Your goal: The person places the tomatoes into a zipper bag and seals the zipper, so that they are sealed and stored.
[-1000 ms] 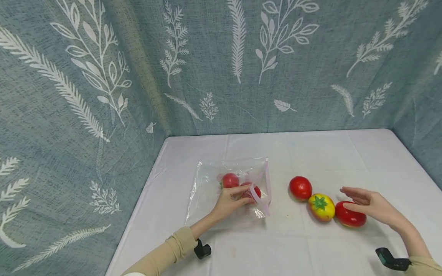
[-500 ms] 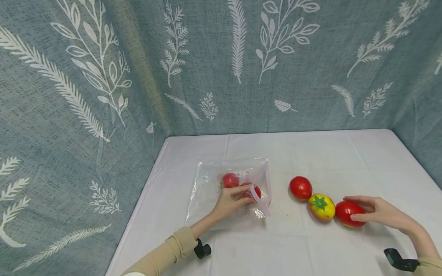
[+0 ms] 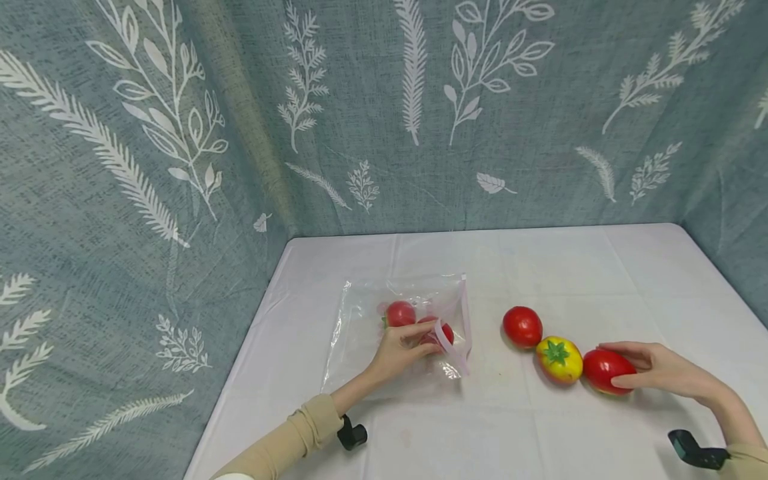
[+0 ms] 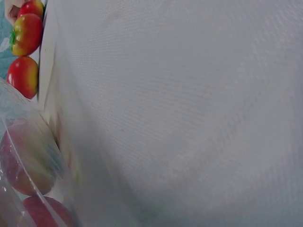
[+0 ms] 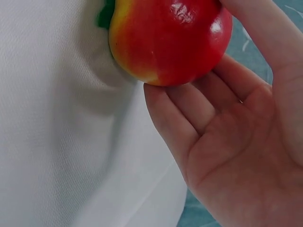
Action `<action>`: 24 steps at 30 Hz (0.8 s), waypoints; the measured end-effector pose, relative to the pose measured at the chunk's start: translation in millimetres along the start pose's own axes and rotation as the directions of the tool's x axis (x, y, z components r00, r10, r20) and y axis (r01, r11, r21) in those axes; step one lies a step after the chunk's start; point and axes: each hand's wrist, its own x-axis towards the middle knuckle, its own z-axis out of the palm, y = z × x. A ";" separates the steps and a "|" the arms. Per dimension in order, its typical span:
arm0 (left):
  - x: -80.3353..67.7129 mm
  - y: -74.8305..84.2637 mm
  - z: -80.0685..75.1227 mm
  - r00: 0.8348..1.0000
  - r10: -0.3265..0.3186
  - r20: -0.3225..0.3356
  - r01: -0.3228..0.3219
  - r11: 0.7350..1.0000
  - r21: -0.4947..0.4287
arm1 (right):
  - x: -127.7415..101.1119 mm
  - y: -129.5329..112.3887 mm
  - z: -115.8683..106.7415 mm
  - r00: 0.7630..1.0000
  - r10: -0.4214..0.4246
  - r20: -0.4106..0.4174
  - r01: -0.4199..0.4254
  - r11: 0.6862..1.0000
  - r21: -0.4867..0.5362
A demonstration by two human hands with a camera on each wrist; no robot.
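My left hand (image 3: 401,350) pinches the mouth edge of a clear zip bag (image 3: 360,360) that lies on the table. Two red fruits show through the plastic, one (image 3: 400,314) plain to see and the other (image 3: 447,333) partly behind my fingers. At the right, my right hand (image 3: 663,368) holds a glossy red fruit (image 3: 603,370), thumb on the near side and fingers on the far side. Close up in the right wrist view, this fruit (image 5: 165,42) has a yellow flank and a bit of green leaf. The left wrist view leaves my left hand out.
Touching the held fruit is a yellow fruit (image 3: 559,361) with a green leafy top. Another red fruit (image 3: 522,327) lies just behind it, between the bag and my right hand. A white cloth covers the table (image 3: 456,433); a patterned blue-green curtain (image 3: 372,113) hangs behind and beside it.
My right hand has moved from hovering over the rightmost red fruit to its right side, and its fingers and thumb now hold it. The left hand and bag have stayed put.
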 end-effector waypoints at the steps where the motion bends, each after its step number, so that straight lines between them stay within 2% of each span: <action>1: 0.6 -4.3 0.3 1.000 -0.001 0.001 0.001 1.000 -0.003 | -0.1 -0.2 -0.1 1.000 -0.002 -0.002 0.002 1.000 -0.006; 5: 1.3 -11.4 0.5 1.000 -0.002 0.003 0.002 1.000 -0.018 | -0.7 -1.0 -1.1 1.000 -0.003 -0.020 0.003 1.000 -0.026; 16: 1.4 -12.3 0.1 1.000 0.021 -0.008 -0.021 1.000 0.003 | -0.7 -3.2 -5.4 0.995 0.009 -0.097 -0.015 0.998 -0.060; 22: 1.3 -9.0 0.3 1.000 0.005 -0.010 -0.005 1.000 0.020 | -0.2 -5.0 -7.5 0.991 0.042 -0.131 -0.049 0.997 -0.052; 24: 0.4 -1.2 -0.3 1.000 0.016 -0.005 -0.016 0.999 0.028 | -0.1 -6.4 -8.1 0.988 0.047 -0.149 -0.055 0.997 -0.049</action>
